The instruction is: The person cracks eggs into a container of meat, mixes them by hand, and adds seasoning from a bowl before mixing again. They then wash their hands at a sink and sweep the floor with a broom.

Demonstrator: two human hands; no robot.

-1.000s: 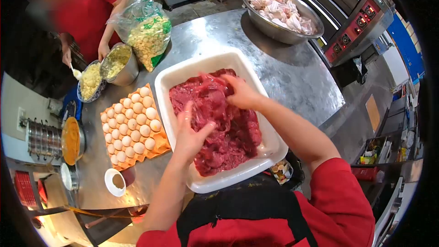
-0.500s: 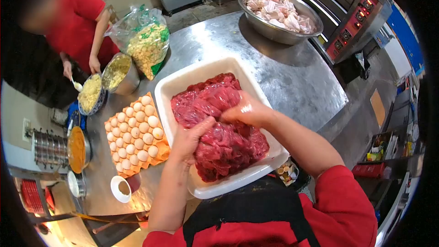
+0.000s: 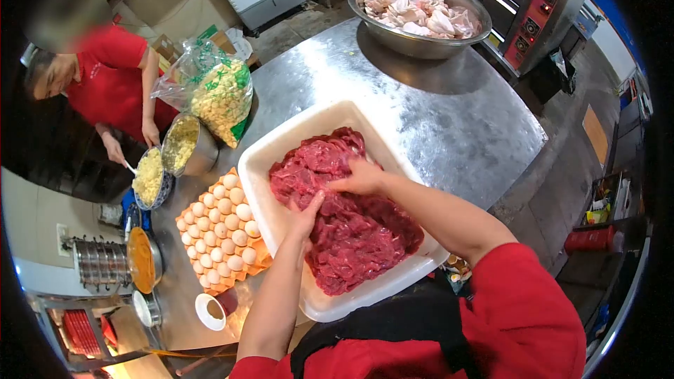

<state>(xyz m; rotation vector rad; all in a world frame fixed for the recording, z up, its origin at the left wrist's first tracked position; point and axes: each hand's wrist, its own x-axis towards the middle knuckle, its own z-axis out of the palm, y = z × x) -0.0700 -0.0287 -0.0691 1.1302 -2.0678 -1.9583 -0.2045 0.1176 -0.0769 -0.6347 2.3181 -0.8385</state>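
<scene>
A heap of dark red raw meat slices (image 3: 361, 242) lies in a white plastic tub (image 3: 385, 142) in front of me. My left hand (image 3: 302, 221) grips the heap at its left side, thumb up, with the other fingers partly buried. From the right, my right hand (image 3: 359, 177) reaches into the upper part of the heap; its fingers are curled into the meat and mostly hidden. Both hands are inside the tub, a short distance apart.
Left of the tub stand an orange egg tray (image 3: 261, 254) and a white cup (image 3: 210, 311). Farther back are a clear bag of pale pieces (image 3: 223, 102), a metal pot (image 3: 202, 154) and a large steel bowl (image 3: 404, 42) of pale raw meat. Another person (image 3: 119, 74) works over a patterned bowl (image 3: 166, 188).
My hands have shifted within the meat, and the folded bulk between them has flattened and spread out in the tub. The view has tilted a little; the other person's head is now lower.
</scene>
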